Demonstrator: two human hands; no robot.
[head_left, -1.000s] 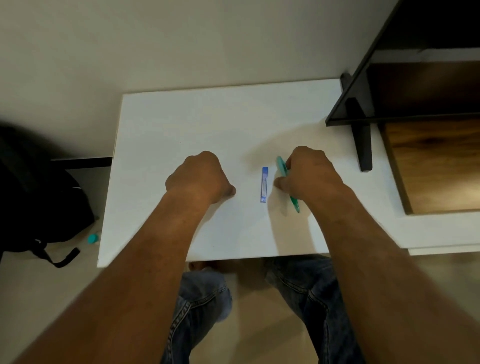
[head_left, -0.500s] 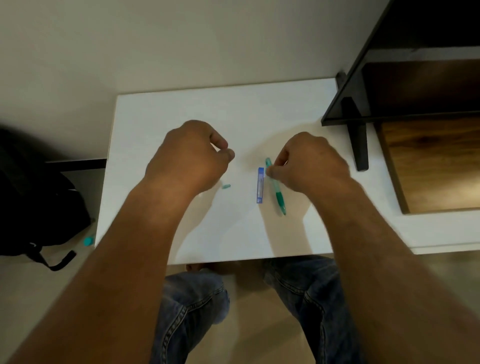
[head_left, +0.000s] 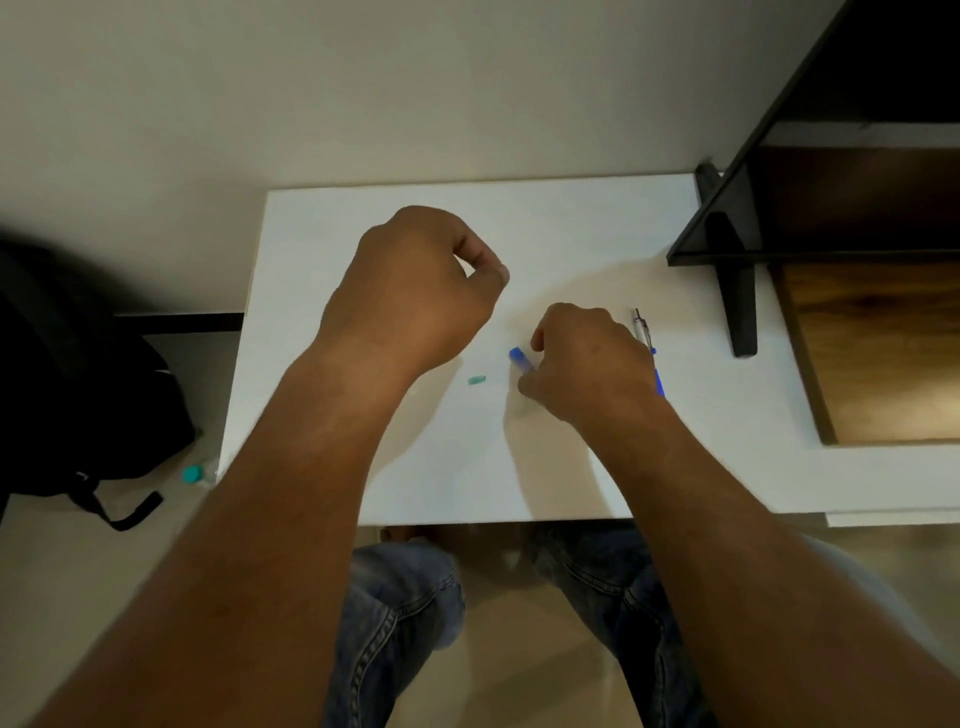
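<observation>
On the white table (head_left: 363, 457), my right hand (head_left: 587, 364) grips a small blue case (head_left: 517, 356), and only the case's blue end shows past the fingers. A small teal cap (head_left: 476, 380) lies loose on the table just left of that hand. Behind my right hand lies a pen (head_left: 645, 340) with a clear barrel and a blue lower part, partly hidden by the hand. My left hand (head_left: 415, 291) hovers above the table with its fingers curled and thumb against the forefinger. I see nothing held in it.
A black shelf frame (head_left: 737, 291) stands on the table's right side, with a wooden surface (head_left: 883, 358) beyond it. A black backpack (head_left: 78, 389) and a teal-capped bottle (head_left: 193, 474) lie on the floor at the left. My knees in jeans are under the table's front edge.
My right hand let go of the green pen and now grips the blue case. The green pen is out of sight. My left hand rose higher, leaving the teal cap on the table.
</observation>
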